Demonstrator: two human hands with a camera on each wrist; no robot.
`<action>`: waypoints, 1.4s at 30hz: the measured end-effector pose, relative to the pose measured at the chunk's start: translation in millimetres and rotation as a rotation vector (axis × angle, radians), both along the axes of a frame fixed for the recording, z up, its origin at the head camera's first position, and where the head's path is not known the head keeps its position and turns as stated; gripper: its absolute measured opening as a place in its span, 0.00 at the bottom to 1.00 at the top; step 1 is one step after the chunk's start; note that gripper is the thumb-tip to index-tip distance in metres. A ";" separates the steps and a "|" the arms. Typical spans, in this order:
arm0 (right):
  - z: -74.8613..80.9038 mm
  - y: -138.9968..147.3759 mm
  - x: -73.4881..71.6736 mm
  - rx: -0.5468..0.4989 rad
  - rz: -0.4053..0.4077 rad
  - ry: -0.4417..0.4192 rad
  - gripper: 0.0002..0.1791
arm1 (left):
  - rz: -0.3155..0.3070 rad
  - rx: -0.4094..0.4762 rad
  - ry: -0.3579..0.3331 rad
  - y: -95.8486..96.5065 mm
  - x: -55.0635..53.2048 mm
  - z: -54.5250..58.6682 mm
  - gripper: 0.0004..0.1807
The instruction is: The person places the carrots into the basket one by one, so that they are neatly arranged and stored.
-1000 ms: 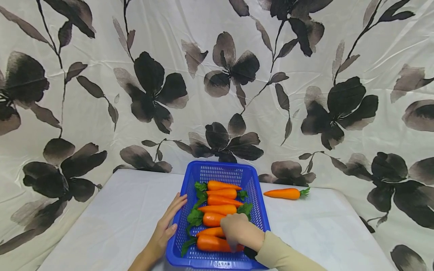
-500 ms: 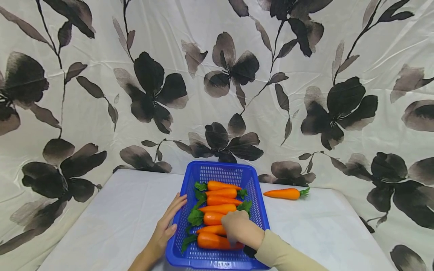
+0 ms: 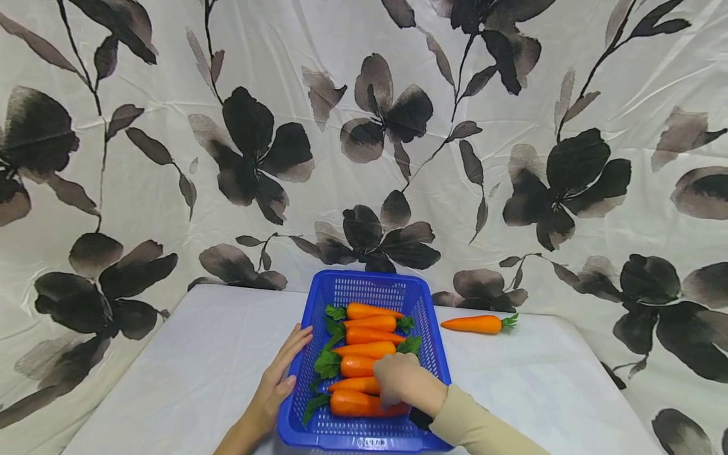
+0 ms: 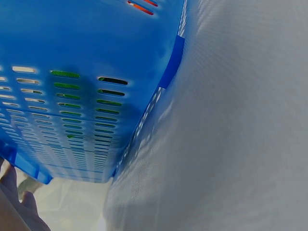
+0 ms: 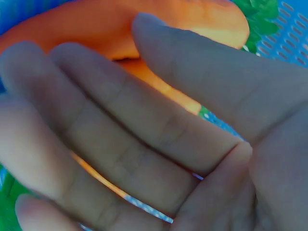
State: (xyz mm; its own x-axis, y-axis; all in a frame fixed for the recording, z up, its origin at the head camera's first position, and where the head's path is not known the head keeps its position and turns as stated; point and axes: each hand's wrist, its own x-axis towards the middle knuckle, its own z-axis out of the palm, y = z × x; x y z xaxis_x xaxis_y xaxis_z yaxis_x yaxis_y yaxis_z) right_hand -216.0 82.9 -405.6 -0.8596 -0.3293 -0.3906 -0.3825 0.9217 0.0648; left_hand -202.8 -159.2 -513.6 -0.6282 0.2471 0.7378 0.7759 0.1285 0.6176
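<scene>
A blue perforated plastic basket (image 3: 299, 436) stands near the table's front, holding several orange carrots with green leaves, laid crosswise in a row. At its left wall my left hand (image 3: 272, 382) rests with straight fingers on the rim; the left wrist view shows part of that hand (image 4: 21, 211) beside the slotted blue wall. My right hand (image 3: 406, 382) reaches down inside over the nearest carrot (image 3: 352, 404), holding it near its narrow end. In the right wrist view, the thumb and fingertips lie against this carrot (image 5: 202, 21), with another carrot (image 5: 163, 86) showing between them.
One more carrot (image 3: 478, 324) lies outside on the white-covered table (image 3: 529, 379), right of the basket, leaves pointing right. Behind the table hangs a white cloth (image 3: 170, 189) with dark flowers, close to the basket's back edge.
Both hands stay almost where they were. My right hand has shifted very slightly right, and the nearest carrot has tilted a little at its narrow end.
</scene>
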 end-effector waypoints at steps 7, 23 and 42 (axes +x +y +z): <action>12.3 7.9 0.7 -0.167 -0.012 -0.064 0.14 | 0.000 -0.005 0.006 -0.6 0.4 0.2 0.31; 41.6 65.8 -25.0 -0.893 0.140 -0.244 0.11 | 0.003 -0.011 -0.002 0.4 0.0 -0.3 0.31; 30.3 160.1 -60.6 -1.237 0.015 0.536 0.11 | 0.000 -0.010 0.011 -0.1 -0.5 -0.4 0.31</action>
State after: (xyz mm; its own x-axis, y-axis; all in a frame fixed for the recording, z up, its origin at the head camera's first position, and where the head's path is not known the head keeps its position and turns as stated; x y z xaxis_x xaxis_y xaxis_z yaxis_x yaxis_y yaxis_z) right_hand -276.6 243.0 -375.2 -0.8049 -0.2294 0.5472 -0.5827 0.4796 -0.6561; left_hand -203.3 -159.3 -514.0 -0.6198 0.2545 0.7424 0.7829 0.1352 0.6073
